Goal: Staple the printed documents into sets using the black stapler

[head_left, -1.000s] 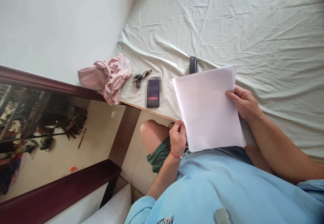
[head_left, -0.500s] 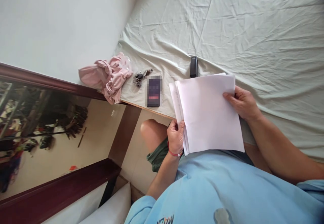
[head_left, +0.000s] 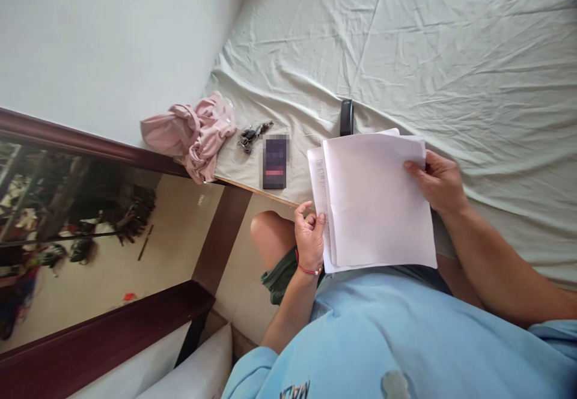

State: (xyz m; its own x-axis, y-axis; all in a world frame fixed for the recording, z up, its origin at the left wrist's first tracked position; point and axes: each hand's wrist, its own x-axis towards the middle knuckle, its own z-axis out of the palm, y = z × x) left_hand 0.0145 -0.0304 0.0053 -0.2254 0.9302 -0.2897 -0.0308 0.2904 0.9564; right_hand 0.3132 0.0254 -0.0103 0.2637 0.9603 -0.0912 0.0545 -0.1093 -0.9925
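Note:
A stack of white paper sheets lies slightly fanned over my lap, with faint print showing on a lower sheet at its left edge. My right hand grips the upper right edge, thumb on top and fingers underneath. At the left edge is my left hand, its thumb by the lower sheet and its fingers curled; whether it pinches the paper is hard to tell. Just beyond the top edge of the papers stands a black stapler-like object.
On the pale bedsheet lie a phone, a bunch of keys and a crumpled pink cloth. A dark red framed mirror stands at the left. My bent knee is below the bed edge.
The papers and my right hand have shifted slightly right. My left hand's fingers have loosened and lifted from the left edge, and more of the printed lower sheet shows.

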